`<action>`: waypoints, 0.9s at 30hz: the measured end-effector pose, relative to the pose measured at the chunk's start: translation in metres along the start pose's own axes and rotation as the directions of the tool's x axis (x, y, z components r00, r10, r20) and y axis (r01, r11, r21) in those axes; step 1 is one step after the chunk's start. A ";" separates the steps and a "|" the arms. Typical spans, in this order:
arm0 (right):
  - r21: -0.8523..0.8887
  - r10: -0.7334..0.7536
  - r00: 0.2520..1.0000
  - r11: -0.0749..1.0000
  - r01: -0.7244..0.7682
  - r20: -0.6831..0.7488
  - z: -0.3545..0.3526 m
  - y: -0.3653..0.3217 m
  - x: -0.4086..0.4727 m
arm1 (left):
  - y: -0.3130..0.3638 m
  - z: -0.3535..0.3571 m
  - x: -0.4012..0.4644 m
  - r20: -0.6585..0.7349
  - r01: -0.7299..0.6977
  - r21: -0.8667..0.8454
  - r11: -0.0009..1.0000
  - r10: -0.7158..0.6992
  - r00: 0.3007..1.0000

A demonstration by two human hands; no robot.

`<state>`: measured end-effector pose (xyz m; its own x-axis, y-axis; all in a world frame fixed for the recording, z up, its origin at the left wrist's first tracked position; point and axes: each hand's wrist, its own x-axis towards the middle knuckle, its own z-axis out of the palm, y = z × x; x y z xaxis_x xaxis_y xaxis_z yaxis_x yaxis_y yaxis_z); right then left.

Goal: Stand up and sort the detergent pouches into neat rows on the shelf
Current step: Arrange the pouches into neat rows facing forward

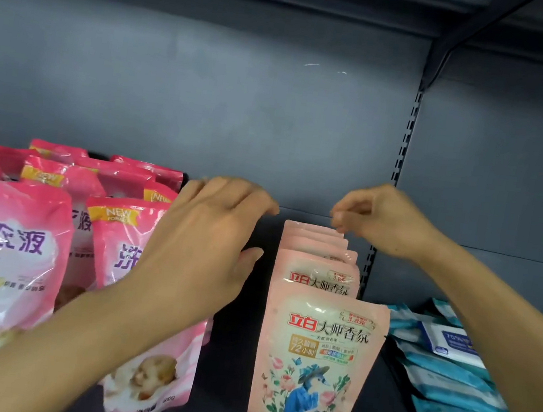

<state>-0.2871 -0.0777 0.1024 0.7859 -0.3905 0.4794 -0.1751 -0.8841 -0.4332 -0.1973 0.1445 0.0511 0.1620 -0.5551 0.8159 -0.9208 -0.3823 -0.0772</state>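
Peach pouches in a row — right hand pinching the rearmost.

Left hand + forearm cover much of the 2nd bright-pink pouch; its print is only partly readable. Rear peach pouches show top edges only. Blue packs cut off at right edge, text blurred.

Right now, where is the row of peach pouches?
Head view, right of centre: the peach pouches stand in single file between the pink pouches and blue wipe packs.
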 end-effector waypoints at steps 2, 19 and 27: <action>-0.086 0.030 0.999 0.996 -0.027 0.027 -0.005 0.010 0.009 | 0.003 -0.007 0.018 0.124 -0.022 0.028 0.999 0.018 0.992; -0.168 0.233 0.933 0.967 -0.192 0.275 0.020 0.047 0.031 | -0.012 0.074 0.176 0.826 -0.047 0.084 0.995 -0.043 0.562; -0.039 0.234 0.937 0.972 -0.232 0.259 0.031 0.052 0.034 | -0.024 0.110 0.181 0.890 -0.043 0.108 0.993 -0.077 0.449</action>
<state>-0.2512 -0.1287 0.0725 0.8489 -0.5068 0.1502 -0.3759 -0.7785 -0.5026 -0.1069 -0.0277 0.1377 0.4595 -0.8775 -0.1373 -0.8833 -0.4353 -0.1740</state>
